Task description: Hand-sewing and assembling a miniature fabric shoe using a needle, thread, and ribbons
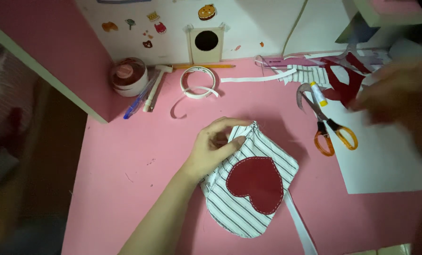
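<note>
stickers: small coloured cartoon stickers point(147, 26) scattered on the white wall panel point(249, 23) at top, one round orange one near the top centre; no lettering told
wall hole: square beige plate with a round black hole point(206, 43), taped at the upper corners
pouch: striped white-and-grey fabric pouch point(249, 189) with a dark red heart patch point(257, 183) stitched in white, rounded bottom, lying flat on the pink desk point(126, 165) at centre, white strap trailing to lower right
left hand: left hand point(213, 148) pinching the gathered top edge of the pouch, fingers curled closed on the cloth
right hand: right hand point(400, 97) blurred at far right above the white paper sheet point(386, 160) and red fabric scraps point(345, 82); grip cannot be told
scissors: orange-handled scissors point(327, 125) just right of the pouch, yellow-white thread spool point(318, 93) by the blades
desk top left: white tape roll point(199, 82), round lidded tin point(128, 76), blue pen point(137, 101)
</note>
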